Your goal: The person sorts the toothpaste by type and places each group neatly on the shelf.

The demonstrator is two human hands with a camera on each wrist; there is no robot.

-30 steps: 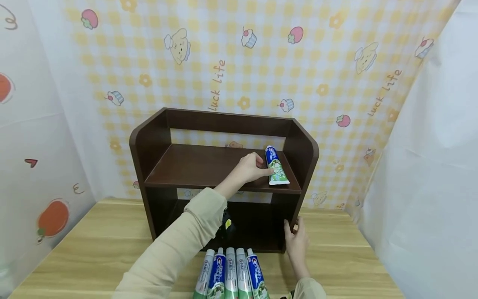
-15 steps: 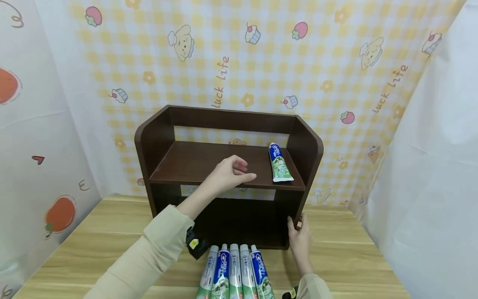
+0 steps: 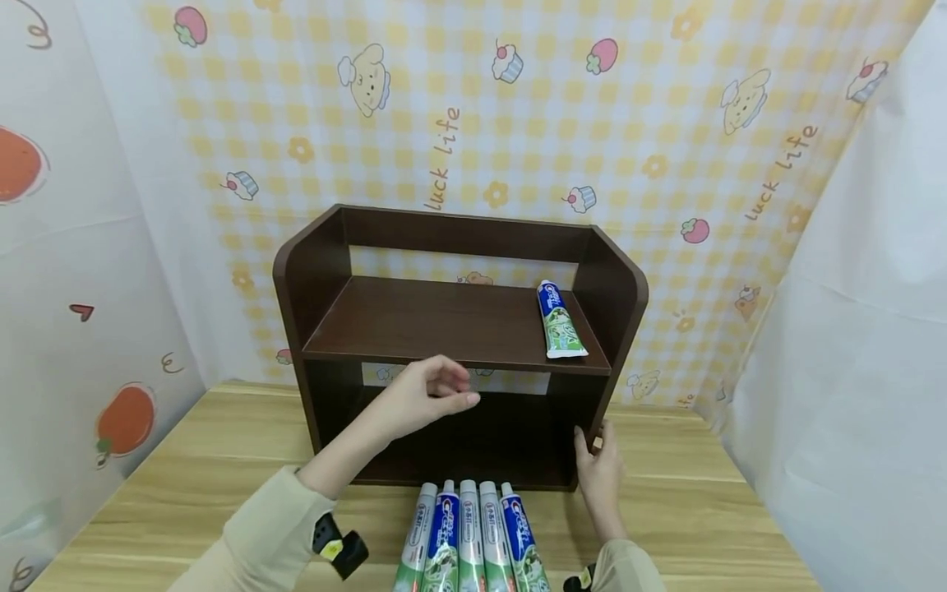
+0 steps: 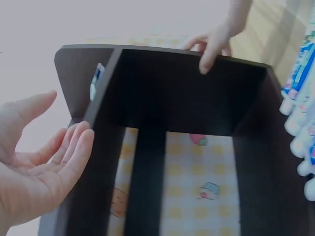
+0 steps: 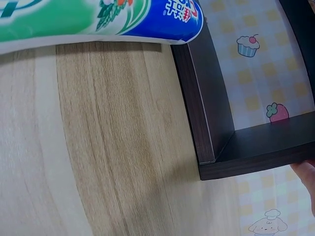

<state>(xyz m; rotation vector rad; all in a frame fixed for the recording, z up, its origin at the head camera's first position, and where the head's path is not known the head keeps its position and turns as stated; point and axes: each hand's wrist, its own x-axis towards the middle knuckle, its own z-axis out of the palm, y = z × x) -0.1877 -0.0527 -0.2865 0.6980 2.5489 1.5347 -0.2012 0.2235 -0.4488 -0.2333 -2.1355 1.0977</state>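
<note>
A left hand (image 3: 422, 399), grip relaxed and empty, hangs before a brown shelf unit (image 3: 459, 234) whose side the right hand (image 3: 601, 475) grips, seemingly to steady it, one toothpaste tube (image 3: 560, 321) lying upper right, five more tubes (image 3: 469, 534) lined up on the counter (image 3: 688, 501).

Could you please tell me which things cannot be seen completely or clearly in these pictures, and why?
- Head view: near ends of the five toothpaste tubes, cut off by the bottom edge; their finest print is too small to read.
- Left wrist view: most of the lone toothpaste tube, hidden behind the shelf board.
- Right wrist view: most of the right hand, cut off by the right edge.
</note>
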